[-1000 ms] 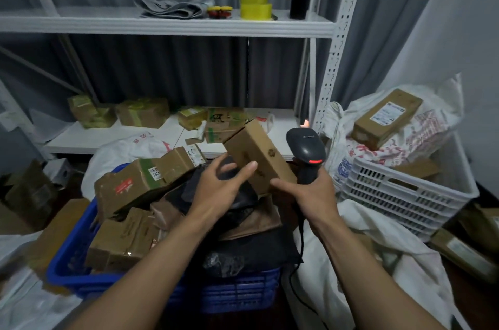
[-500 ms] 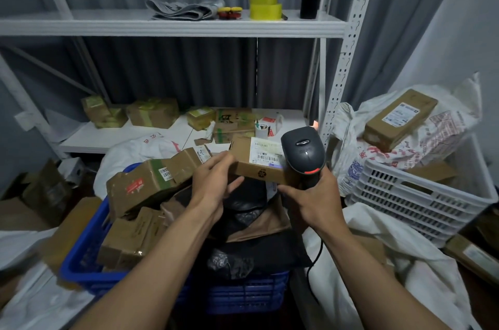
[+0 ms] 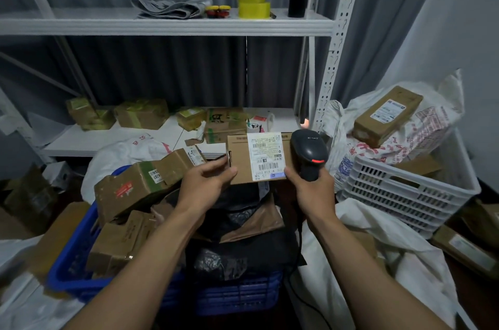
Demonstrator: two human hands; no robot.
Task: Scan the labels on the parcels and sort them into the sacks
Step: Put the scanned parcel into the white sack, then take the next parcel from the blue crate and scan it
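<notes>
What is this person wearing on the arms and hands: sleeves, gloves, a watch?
Nothing that shows. The left hand and right hand are bare: no gloves, watch or band. The left forearm and right forearm are bare to the picture's edge, no sleeve in view.

Only the person's arms show, and both are bare. The left forearm (image 3: 140,256) and right forearm (image 3: 370,265) are uncovered from the lower edge of the view up to the wrists, lean, with tendons faintly ridged along them. The left hand (image 3: 208,183) and right hand (image 3: 310,189) are bare too, with slim fingers; the nails are too small to make out
</notes>
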